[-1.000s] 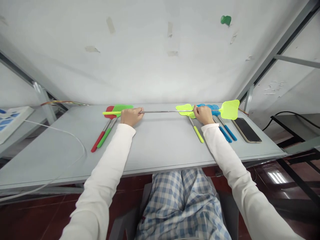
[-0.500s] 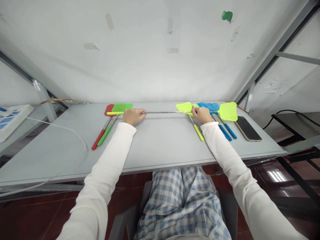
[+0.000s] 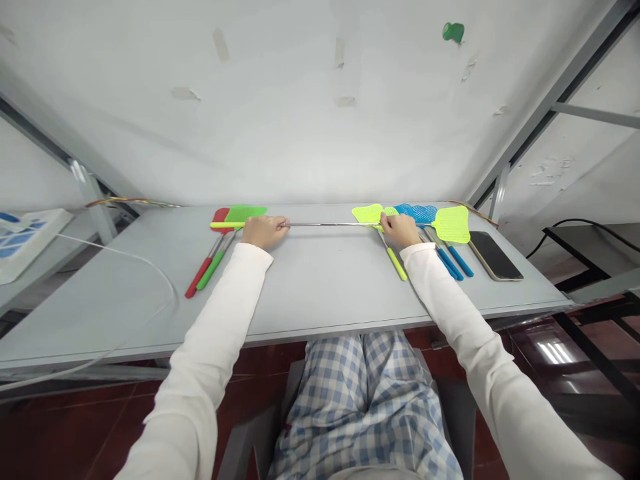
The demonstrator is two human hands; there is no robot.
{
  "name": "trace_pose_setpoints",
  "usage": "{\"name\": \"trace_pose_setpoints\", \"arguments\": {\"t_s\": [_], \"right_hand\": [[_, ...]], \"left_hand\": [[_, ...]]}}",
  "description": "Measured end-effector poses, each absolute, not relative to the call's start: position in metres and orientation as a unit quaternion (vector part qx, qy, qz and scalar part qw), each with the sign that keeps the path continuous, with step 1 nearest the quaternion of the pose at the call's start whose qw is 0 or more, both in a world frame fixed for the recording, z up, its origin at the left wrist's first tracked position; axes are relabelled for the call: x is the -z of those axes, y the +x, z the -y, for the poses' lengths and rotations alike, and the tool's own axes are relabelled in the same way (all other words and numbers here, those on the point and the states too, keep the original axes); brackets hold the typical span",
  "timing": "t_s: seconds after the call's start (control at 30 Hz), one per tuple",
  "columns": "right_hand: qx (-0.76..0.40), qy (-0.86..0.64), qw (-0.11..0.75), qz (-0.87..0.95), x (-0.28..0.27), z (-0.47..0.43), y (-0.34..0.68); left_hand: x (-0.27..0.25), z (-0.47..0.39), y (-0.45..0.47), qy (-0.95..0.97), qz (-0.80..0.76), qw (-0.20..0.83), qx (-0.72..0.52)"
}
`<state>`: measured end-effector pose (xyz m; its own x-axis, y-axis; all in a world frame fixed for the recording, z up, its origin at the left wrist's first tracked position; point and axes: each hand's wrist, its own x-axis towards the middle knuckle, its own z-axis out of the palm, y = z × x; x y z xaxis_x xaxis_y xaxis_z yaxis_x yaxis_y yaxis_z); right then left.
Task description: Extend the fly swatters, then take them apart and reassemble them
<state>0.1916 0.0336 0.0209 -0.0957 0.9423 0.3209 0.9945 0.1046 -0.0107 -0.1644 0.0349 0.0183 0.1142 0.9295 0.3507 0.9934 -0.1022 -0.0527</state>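
A yellow fly swatter [image 3: 453,225] with a long metal shaft lies crosswise between my hands, its mesh head to the right. My left hand [image 3: 264,231] is closed around its yellow handle, the end of which pokes out on the left. My right hand [image 3: 401,230] grips the shaft close to the head. Behind the left hand are a red fly swatter [image 3: 199,277] and a green fly swatter [image 3: 246,214], side by side on the table. By the right hand lie another yellow fly swatter [image 3: 397,265] and several blue fly swatters [image 3: 459,261], partly hidden.
A grey table [image 3: 320,287] backs onto a white wall [image 3: 300,133]. To the right of the blue swatters lies a phone [image 3: 495,257]. A white cable [image 3: 150,264] curves across the table's left side, near a white-and-blue item [image 3: 30,240] on another surface.
The held yellow swatter has shifted slightly left with both hands. My grip on it looks the same, and the swatters on the table stay in place.
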Motion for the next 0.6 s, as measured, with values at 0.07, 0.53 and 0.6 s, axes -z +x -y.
{"name": "trace_pose_setpoints", "arguments": {"t_s": [0.07, 0.53, 0.6], "right_hand": [[0.107, -0.662, 0.125, 0.731, -0.02, -0.034, 0.191], [0.17, -0.718, 0.186, 0.649, -0.029, -0.036, 0.203], [0.178, -0.71, 0.179, 0.658, -0.031, -0.035, 0.205]], "left_hand": [[-0.019, -0.035, -0.164, -0.732, 0.656, 0.138, 0.118], [-0.025, -0.028, -0.15, -0.723, 0.637, 0.161, 0.214], [-0.026, -0.027, -0.148, -0.721, 0.636, 0.162, 0.222]]}}
